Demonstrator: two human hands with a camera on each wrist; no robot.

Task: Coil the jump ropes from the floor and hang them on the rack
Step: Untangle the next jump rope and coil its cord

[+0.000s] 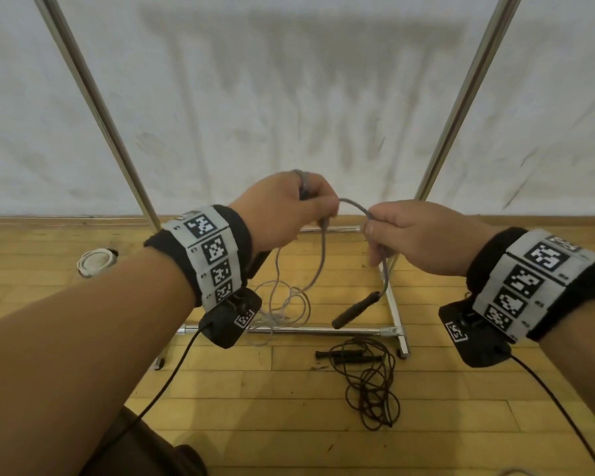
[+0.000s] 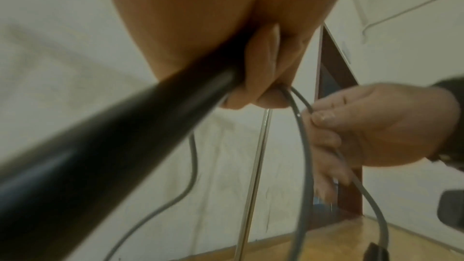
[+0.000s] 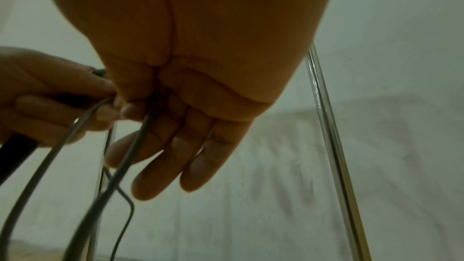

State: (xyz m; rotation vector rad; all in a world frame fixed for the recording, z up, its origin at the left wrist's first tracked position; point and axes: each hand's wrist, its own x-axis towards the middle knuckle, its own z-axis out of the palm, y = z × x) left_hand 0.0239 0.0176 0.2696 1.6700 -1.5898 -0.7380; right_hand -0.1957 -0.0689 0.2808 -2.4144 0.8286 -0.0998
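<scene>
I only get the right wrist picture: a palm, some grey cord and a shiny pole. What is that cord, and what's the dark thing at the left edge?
Observer: The cord is a grey jump rope, stretched between both hands. One black handle dangles below the right hand.
Visitor: And the dark thing?
Observer: That is the rope's second handle, gripped in the left hand.
Visitor: Is anything left to tidy?
Observer: Yes, a black jump rope lies tangled on the wooden floor, beside the rack's base.
</scene>
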